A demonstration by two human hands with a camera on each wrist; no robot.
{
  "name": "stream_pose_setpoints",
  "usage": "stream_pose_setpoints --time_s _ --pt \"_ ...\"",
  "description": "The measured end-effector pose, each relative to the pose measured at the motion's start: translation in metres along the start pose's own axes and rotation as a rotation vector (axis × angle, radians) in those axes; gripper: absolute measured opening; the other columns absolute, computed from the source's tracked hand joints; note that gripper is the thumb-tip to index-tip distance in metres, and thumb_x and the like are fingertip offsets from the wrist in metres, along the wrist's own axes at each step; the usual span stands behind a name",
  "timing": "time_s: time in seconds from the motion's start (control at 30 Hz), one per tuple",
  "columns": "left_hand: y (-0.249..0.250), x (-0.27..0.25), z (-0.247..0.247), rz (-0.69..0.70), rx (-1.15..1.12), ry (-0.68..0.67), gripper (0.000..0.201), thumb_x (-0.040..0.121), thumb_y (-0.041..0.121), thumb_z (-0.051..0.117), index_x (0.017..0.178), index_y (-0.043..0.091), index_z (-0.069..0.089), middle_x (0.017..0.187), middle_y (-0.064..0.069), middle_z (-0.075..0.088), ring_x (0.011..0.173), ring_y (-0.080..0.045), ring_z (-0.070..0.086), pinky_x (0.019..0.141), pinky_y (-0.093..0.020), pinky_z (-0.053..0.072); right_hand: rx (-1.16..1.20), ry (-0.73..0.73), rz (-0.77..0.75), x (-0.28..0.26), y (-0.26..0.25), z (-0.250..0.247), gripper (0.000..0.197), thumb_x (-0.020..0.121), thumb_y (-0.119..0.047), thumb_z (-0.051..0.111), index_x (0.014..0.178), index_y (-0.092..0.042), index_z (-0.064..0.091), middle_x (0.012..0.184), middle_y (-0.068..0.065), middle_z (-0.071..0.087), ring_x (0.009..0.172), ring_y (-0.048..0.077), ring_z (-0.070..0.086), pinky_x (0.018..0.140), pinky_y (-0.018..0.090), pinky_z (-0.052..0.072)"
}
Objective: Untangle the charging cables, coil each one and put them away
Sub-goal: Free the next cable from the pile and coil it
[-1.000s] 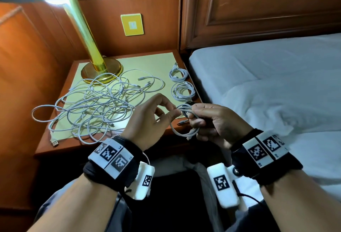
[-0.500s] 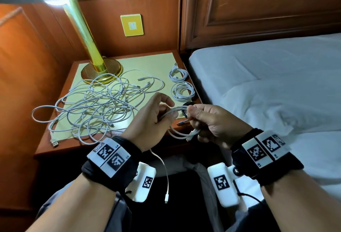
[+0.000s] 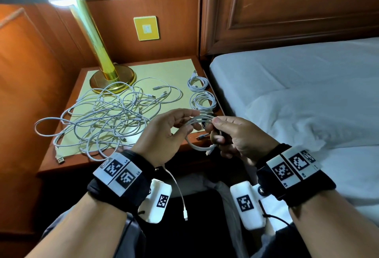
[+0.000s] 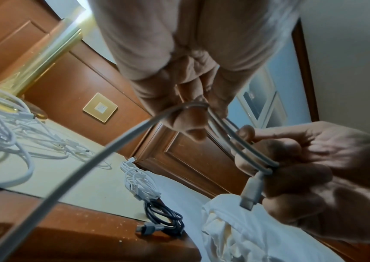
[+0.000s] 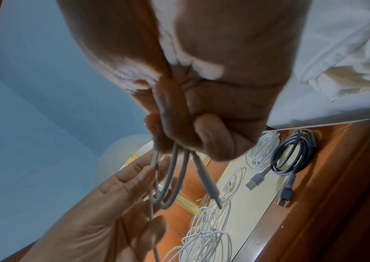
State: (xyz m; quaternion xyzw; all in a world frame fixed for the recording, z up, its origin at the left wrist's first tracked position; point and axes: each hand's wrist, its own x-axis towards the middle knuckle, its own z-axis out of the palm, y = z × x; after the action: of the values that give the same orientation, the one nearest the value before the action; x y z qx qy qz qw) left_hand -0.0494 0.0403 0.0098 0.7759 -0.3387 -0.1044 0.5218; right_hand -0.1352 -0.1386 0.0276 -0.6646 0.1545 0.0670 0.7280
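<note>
Since the earlier frame, the left hand (image 3: 164, 132) has drawn another loop of the white cable (image 3: 198, 123) across to the right hand (image 3: 235, 136), whose curled fingers clamp the coil above the nightstand's (image 3: 67, 161) near right corner, while the left fingers guide the strand and its loose end hangs lower.

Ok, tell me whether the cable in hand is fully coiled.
Not yet: the white cable has a few loops, but its tail hangs loose below the left hand.
</note>
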Motion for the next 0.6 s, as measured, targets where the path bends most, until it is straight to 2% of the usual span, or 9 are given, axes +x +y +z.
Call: stream_pose_setpoints --time_s 0.07,0.13,0.17,0.23,0.3,0.37,0.43,0.5,0.6 --pt "0.0044 -0.0012 -0.0007 -0.051 -0.102 0.032 0.028 0.094 0.018 0.066 0.119 0.03 0.067 0.095 0.004 0.077 0.08 -0.031 0.072 0.051 -0.027 0.051 0.023 -0.003 -0.006 -0.0001 0.0007 -0.0003 0.03 0.108 -0.024 0.036 0.093 -0.007 0.056 0.058 -0.001 0.042 0.039 0.009 0.023 0.044 0.025 0.023" --pt "0.0057 -0.0009 -0.0027 -0.055 -0.143 0.068 0.026 0.089 0.029 0.067 0.115 0.034 0.071 0.092 0.0 0.078 0.067 -0.045 0.066 0.047 -0.03 0.047 0.046 -0.012 -0.01 -0.0004 0.0006 -0.0015 0.03 0.107 -0.023 0.036 0.092 -0.008 0.057 0.06 0.0 0.046 0.04 0.009 0.025 0.045 0.026 0.022" --pt "0.0063 -0.0004 -0.0035 -0.049 -0.153 0.081 0.026 0.089 0.028 0.067 0.114 0.032 0.072 0.089 -0.001 0.078 0.059 -0.042 0.064 0.047 -0.027 0.046 0.06 -0.02 -0.006 -0.0005 0.0003 -0.0025 0.03 0.107 -0.022 0.037 0.092 -0.008 0.058 0.061 0.002 0.048 0.039 0.009 0.025 0.045 0.025 0.022" --pt "0.0068 0.0 -0.0046 -0.029 -0.129 0.107 0.026 0.092 0.015 0.067 0.116 0.023 0.073 0.079 0.004 0.076 0.045 -0.017 0.059 0.048 -0.016 0.044 0.079 -0.053 0.012 -0.0012 -0.0011 -0.0044 0.029 0.106 -0.02 0.037 0.094 -0.006 0.06 0.063 0.005 0.051 0.037 0.008 0.023 0.044 0.023 0.02" --pt "0.0068 -0.0009 -0.0042 0.025 -0.023 0.116 0.027 0.093 0.011 0.067 0.117 0.022 0.072 0.07 0.01 0.074 0.049 -0.001 0.06 0.056 -0.015 0.051 0.073 -0.094 0.038 -0.0018 -0.002 -0.0049 0.031 0.105 -0.021 0.036 0.102 -0.003 0.061 0.063 0.006 0.051 0.035 0.008 0.021 0.045 0.024 0.018" --pt "0.005 -0.0015 -0.0033 0.057 0.072 0.109 0.027 0.093 0.017 0.068 0.115 0.032 0.072 0.071 0.01 0.075 0.063 -0.01 0.07 0.072 -0.035 0.059 0.047 -0.114 0.049 -0.0013 -0.0008 -0.004 0.037 0.106 -0.029 0.036 0.101 -0.005 0.064 0.061 0.004 0.047 0.035 0.007 0.02 0.046 0.025 0.017" --pt "0.0051 -0.0019 -0.0023 0.051 0.073 0.109 0.025 0.093 0.024 0.068 0.112 0.039 0.071 0.075 0.009 0.076 0.067 -0.019 0.072 0.074 -0.044 0.059 0.021 -0.119 0.034 -0.0012 0.0008 -0.002 0.041 0.106 -0.036 0.036 0.09 -0.01 0.062 0.058 0.0 0.04 0.038 0.008 0.022 0.047 0.026 0.017" --pt "0.0074 -0.0017 -0.0014 0.051 0.036 0.123 0.021 0.092 0.029 0.066 0.111 0.035 0.072 0.079 0.008 0.077 0.066 -0.018 0.072 0.069 -0.038 0.059 0.047 -0.115 0.004 -0.0006 0.0011 -0.001 0.041 0.106 -0.038 0.036 0.079 -0.013 0.055 0.057 -0.003 0.034 0.041 0.009 0.023 0.047 0.027 0.019" --pt "0.0094 -0.0007 -0.0021 0.01 -0.087 0.139 0.022 0.095 0.021 0.063 0.114 0.023 0.072 0.086 0.004 0.077 0.063 -0.015 0.072 0.052 -0.013 0.047 0.222 -0.057 -0.058 0.0008 -0.0039 -0.0075 0.039 0.105 -0.038 0.036 0.074 -0.017 0.046 0.056 -0.004 0.029 0.037 0.006 0.023 0.042 0.022 0.025"
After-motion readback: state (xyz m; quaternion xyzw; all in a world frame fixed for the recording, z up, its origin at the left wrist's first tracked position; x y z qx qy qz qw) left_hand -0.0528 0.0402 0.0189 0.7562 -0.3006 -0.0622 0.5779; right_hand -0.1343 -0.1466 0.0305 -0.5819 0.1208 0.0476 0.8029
